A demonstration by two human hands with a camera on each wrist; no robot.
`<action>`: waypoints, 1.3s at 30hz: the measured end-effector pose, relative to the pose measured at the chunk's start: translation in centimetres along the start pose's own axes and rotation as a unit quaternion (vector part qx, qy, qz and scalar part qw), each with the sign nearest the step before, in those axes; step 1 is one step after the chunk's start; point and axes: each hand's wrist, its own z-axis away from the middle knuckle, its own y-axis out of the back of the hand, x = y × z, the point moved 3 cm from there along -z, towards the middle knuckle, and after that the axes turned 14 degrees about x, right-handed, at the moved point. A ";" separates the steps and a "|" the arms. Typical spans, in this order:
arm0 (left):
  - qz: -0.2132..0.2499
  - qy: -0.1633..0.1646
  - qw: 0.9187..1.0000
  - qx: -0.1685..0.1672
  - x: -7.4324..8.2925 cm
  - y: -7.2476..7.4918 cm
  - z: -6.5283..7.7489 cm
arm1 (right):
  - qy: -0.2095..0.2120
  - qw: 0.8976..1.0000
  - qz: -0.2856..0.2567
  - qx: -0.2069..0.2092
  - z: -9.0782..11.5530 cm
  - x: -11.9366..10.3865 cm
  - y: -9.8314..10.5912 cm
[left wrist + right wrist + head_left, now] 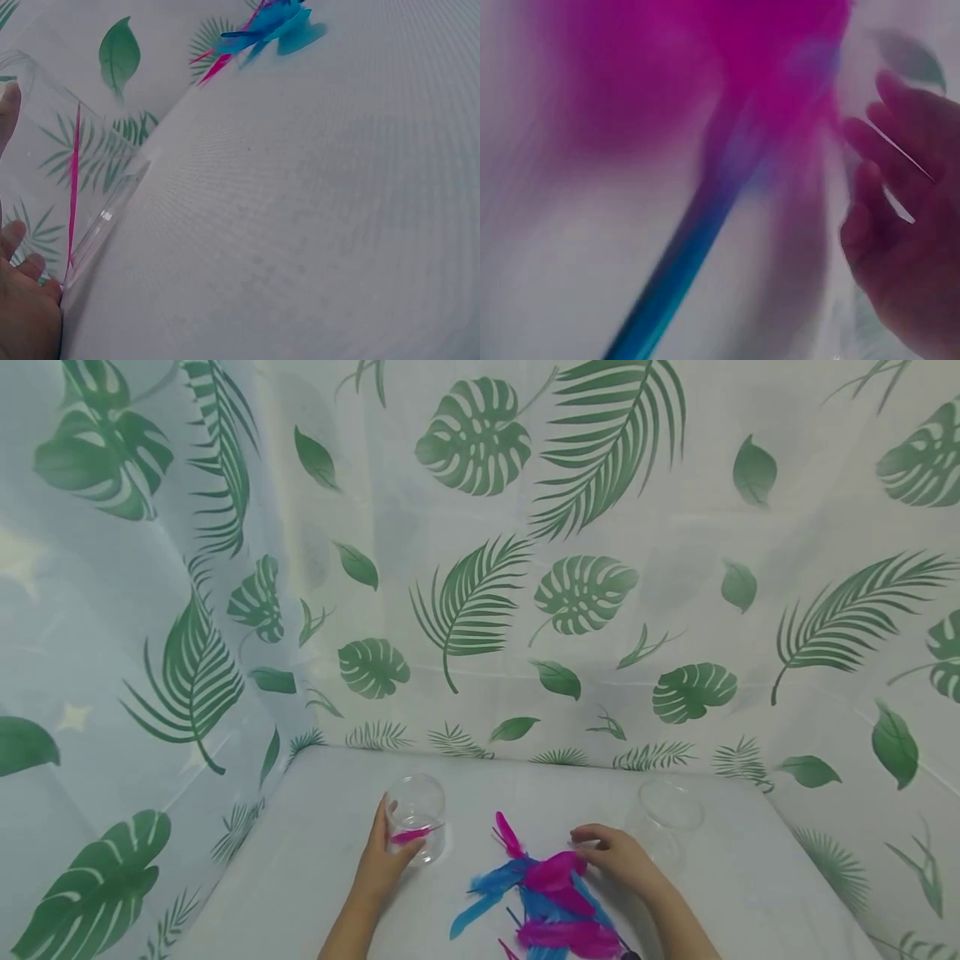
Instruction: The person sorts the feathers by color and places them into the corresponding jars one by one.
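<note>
My left hand (387, 856) grips a clear plastic cup (426, 802), thumb on the near side and fingers round its left side. Inside the cup lies a pink feather (411, 835), seen in the left wrist view as a thin pink line (73, 180). A loose pile of pink feathers (555, 872) and blue feathers (491, 889) lies at the front middle of the table. By the pile's right edge is my right hand (618, 858), its fingertips close to a pink feather. In the right wrist view its fingers are loosely bent, with nothing held between them.
A second clear cup (671, 806) stands on the right of the white table (285, 860), behind my right hand. A small dark round object (631, 955) shows at the bottom edge near the pile. Leaf-printed curtains (480, 610) enclose the table's back and sides.
</note>
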 end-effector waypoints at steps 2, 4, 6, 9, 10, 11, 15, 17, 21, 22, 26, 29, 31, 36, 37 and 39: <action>0.000 -0.002 1.000 0.001 0.1 0.1 0.0 | -0.003 1.000 -0.004 0.011 -0.6 -1.7 -0.6; 0.002 -0.005 1.000 0.003 0.1 0.1 0.1 | 0.008 1.000 -0.010 0.014 -1.3 -3.6 -1.6; 0.005 -0.007 1.000 0.004 0.2 0.1 0.1 | 0.037 0.999 -0.021 0.005 -1.9 -5.3 -2.9; 0.011 -0.003 1.000 0.001 0.1 0.0 0.2 | 0.067 0.997 -0.020 -0.017 -2.7 -7.0 -5.2; 0.012 -0.004 1.000 0.000 0.0 0.0 0.2 | 0.069 0.997 -0.012 -0.023 -2.9 -7.3 -6.0; 0.012 -0.002 1.000 -0.001 0.0 0.0 0.2 | 0.069 0.997 -0.007 -0.027 -3.1 -7.5 -6.6; 0.011 0.002 1.000 -0.002 -0.1 -0.1 0.2 | 0.062 0.997 0.023 -0.031 -3.6 -7.8 -8.6; 0.010 0.004 1.000 0.000 -0.1 -0.1 0.2 | 0.067 0.997 0.027 -0.031 -3.6 -7.9 -9.2; 0.004 0.002 1.000 0.002 -0.1 0.0 0.1 | 0.068 0.997 0.026 -0.037 -3.6 -7.9 -9.7; 0.002 0.002 1.000 0.002 0.0 0.0 0.1 | 0.067 0.997 0.022 -0.038 -3.6 -7.9 -9.7; 0.002 0.005 1.000 -0.001 0.0 0.0 0.1 | 0.063 0.997 0.010 -0.031 -3.8 -7.8 -9.6; 0.004 0.008 1.000 -0.002 -0.2 0.0 0.0 | 0.056 0.998 0.000 -0.024 -4.1 -7.5 -9.4; 0.005 0.008 1.000 -0.002 -0.3 0.0 0.0 | 0.043 0.999 -0.012 -0.020 -4.3 -7.2 -9.3; 0.008 0.000 1.000 -0.002 -0.4 0.0 0.0 | -0.007 0.999 -0.050 -0.004 -4.8 -6.5 -8.9; 0.008 -0.002 1.000 -0.002 -0.3 0.1 0.0 | -0.023 0.998 -0.062 -0.001 -4.8 -6.4 -8.8; 0.010 -0.008 1.000 -0.001 -0.2 0.1 0.0 | -0.046 0.996 -0.082 0.011 -5.0 -6.2 -8.6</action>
